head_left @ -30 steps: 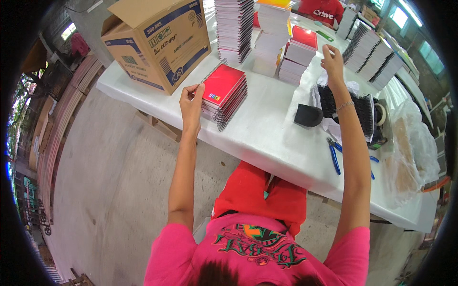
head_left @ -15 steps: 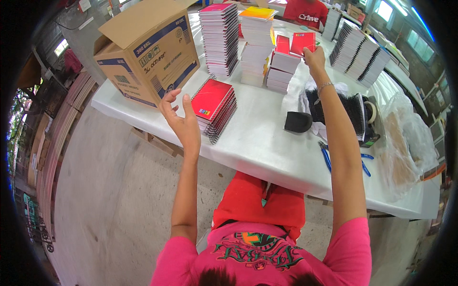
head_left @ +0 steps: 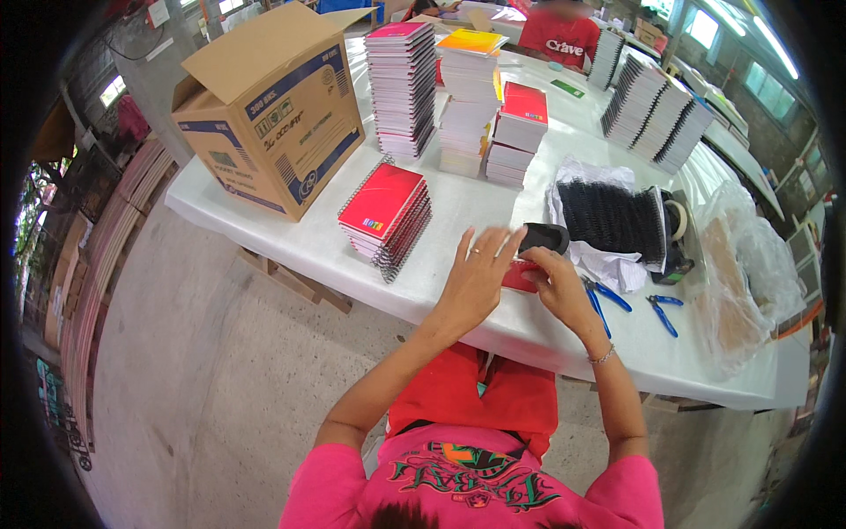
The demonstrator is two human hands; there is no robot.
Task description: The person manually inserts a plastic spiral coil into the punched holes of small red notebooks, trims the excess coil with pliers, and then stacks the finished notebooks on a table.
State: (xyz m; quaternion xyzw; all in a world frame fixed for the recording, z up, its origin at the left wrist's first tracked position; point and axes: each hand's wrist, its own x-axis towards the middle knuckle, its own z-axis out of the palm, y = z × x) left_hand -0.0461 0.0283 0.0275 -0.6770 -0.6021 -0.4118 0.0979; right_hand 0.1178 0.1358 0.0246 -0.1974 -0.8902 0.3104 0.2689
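Both hands together on a small red notebook at the near edge of the white table: left hand fingers spread flat over it, right hand gripping its right end. Notebook sits just right of the red spiral notebook stack, just below the black pouch; blue pliers just right of the right hand.

A red-covered notebook is showing between the hands — its stack is wearing red covers with black spirals. The table is lying white, the pliers showing blue handles, the box tan with blue print.
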